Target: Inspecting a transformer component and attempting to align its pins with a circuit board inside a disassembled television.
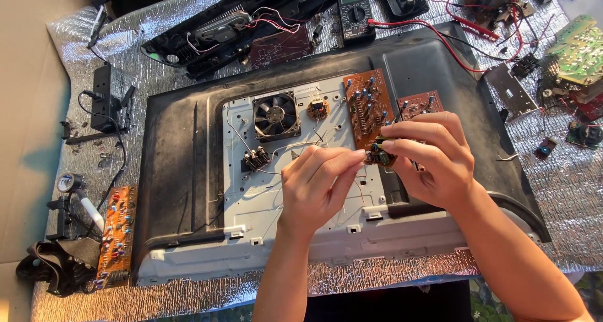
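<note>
My right hand grips a small circuit board with dark and green parts, holding it above an opened flat television back. My left hand pinches at the board's left edge with thumb and forefinger; thin white wires trail from there across the grey metal chassis plate. A black cooling fan, a small round part and two brown circuit boards sit on the chassis just beyond my hands.
A multimeter with red leads lies at the back. A long brown board and a soldering stand lie at left, a power strip above them. Green boards and loose parts crowd the right on silver foil matting.
</note>
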